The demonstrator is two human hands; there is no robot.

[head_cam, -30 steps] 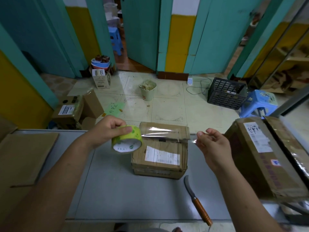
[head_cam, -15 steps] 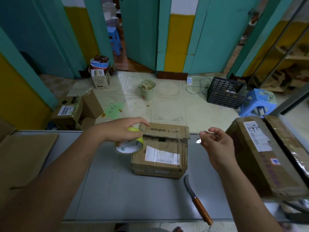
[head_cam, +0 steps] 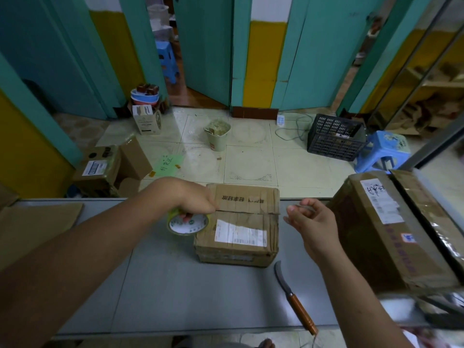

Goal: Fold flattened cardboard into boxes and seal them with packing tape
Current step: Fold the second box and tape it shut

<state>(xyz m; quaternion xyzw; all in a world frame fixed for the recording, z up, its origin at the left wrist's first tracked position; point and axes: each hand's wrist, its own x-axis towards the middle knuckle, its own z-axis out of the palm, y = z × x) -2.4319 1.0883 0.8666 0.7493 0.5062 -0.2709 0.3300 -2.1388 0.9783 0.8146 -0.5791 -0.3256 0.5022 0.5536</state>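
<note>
**One roll, one knife, three boxes on the surface**

One small cardboard box [head_cam: 241, 227] sits closed in the middle of the grey surface [head_cam: 175, 285], a white label on its near face. The left hand [head_cam: 198, 202] grips the single tape roll [head_cam: 188, 223], fingers curled through its core, and holds it against the box's left top edge. The right hand [head_cam: 308, 222] hovers just right of the box, its fingers curled and thumb and forefinger pinching a faint clear tape end [head_cam: 305, 207].

One knife [head_cam: 296, 300] with an orange-brown handle lies on the near side of the box, blade pointing toward it. Two larger boxes stand at the right: a labelled box [head_cam: 384, 234] and a taped box [head_cam: 431, 217] touching its right side. One flattened cardboard sheet [head_cam: 32, 227] lies at the far left.

On the tiled floor beyond are a cluster of brown cartons [head_cam: 98, 169], a white carton [head_cam: 147, 120], a green paper sheet [head_cam: 167, 164], a full waste bin [head_cam: 218, 134], a black crate [head_cam: 335, 138] and a blue stool [head_cam: 384, 151]. A second blue stool [head_cam: 167, 59] stands in the far doorway. The walls are teal and yellow.
</note>
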